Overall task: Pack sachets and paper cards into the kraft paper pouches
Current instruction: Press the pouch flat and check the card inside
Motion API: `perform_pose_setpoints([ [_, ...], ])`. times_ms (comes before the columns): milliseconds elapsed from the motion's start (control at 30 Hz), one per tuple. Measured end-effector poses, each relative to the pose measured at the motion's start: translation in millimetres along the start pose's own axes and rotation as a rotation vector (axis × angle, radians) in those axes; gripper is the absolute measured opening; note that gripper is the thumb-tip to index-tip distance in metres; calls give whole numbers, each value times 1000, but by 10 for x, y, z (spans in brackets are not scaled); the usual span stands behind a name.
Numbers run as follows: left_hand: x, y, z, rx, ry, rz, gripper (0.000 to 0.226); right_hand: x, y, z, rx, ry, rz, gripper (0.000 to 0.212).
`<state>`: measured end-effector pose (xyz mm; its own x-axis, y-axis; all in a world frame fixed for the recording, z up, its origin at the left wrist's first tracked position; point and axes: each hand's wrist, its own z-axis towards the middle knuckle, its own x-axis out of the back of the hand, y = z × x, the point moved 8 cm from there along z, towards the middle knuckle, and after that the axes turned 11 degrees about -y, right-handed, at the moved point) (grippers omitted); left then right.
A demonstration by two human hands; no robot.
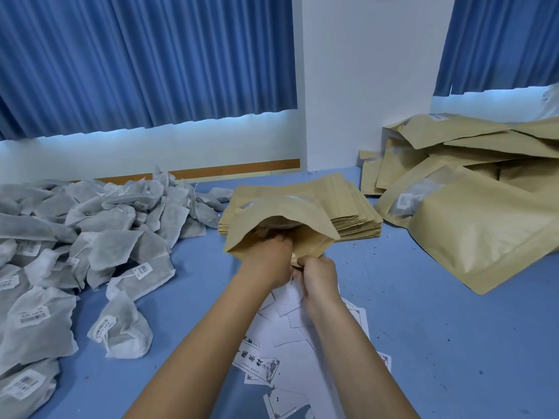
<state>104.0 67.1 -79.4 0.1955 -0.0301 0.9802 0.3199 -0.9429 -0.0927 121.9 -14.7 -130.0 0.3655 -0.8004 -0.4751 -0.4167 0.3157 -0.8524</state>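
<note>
Paper cards under both wrists, pouch mouth facing them; right hand pinches its lip, left hand fingers hidden inside, grip unclear

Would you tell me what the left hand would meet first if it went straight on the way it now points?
The left hand points into the open pouch, so it would likely meet the pouch's inside and closed far end first, though depth is hard to judge. The stack of flat pouches lies beyond.

Left hand in open kraft pouch
</note>
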Motion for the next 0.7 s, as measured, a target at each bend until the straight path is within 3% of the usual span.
perform_pose_setpoints([
  [67, 130, 16, -115, 31, 123, 24, 54, 38, -9, 22, 2, 18, 76, 29],
  [167, 431, 124, -540, -79, 498, 23, 32, 70, -12, 62, 0, 26, 105, 29],
  [233, 628, 62, -818, -177, 756, -116, 28, 71, -10, 68, 3, 26, 98, 27],
  [267, 688, -10, -870, -193, 796, -203, 29, 67, -10, 66, 5, 24, 97, 27],
  [333, 652, -96, -750, -130, 624, -317, 32, 64, -8, 61, 4, 19, 83, 26],
  [400, 393, -38, -457, -20, 280, -154, 29, 72, -10, 48, -5, 25, 49, 25],
  [467, 167, 70, -274, -9, 59, -52, 25, 76, -18, 37, -6, 27, -4, 29],
  [700, -207, 153, -104, -80, -178, -239, 51, 235, 22, 58, -75, 111, -89, 33],
])
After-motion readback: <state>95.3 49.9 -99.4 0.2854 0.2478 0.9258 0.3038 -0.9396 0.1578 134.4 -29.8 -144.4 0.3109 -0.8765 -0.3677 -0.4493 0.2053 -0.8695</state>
